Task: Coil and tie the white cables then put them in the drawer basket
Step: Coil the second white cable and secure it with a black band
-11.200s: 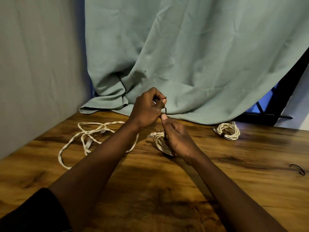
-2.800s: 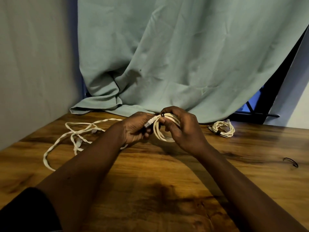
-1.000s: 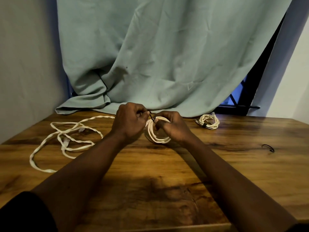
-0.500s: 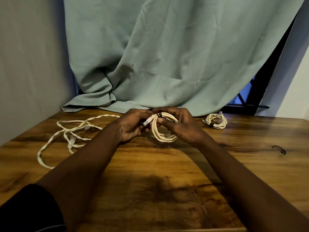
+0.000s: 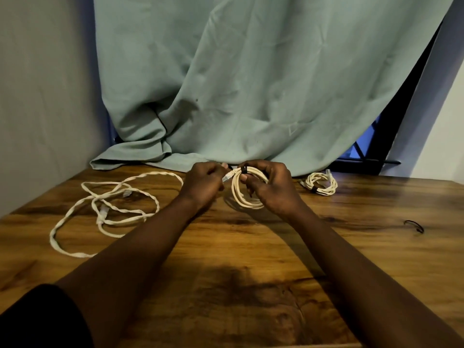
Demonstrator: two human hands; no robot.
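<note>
While I cinch the tie (image 5: 243, 170), the coil (image 5: 247, 198) stands upright.
Right grip (image 5: 272, 188) clasps it; left grip (image 5: 203, 182), just left of it, pinches the tie's tail.

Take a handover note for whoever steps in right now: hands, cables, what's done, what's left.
Left hand: pinching the end of the black tie.
Right hand: gripping the held coil, with the tie wrapped round its top.
Done: tied coil lies on the table, far right.
To do: finish this tie; coil and tie the loose cable on the left, probably with the spare tie; basket all three. Basket not in view.
</note>
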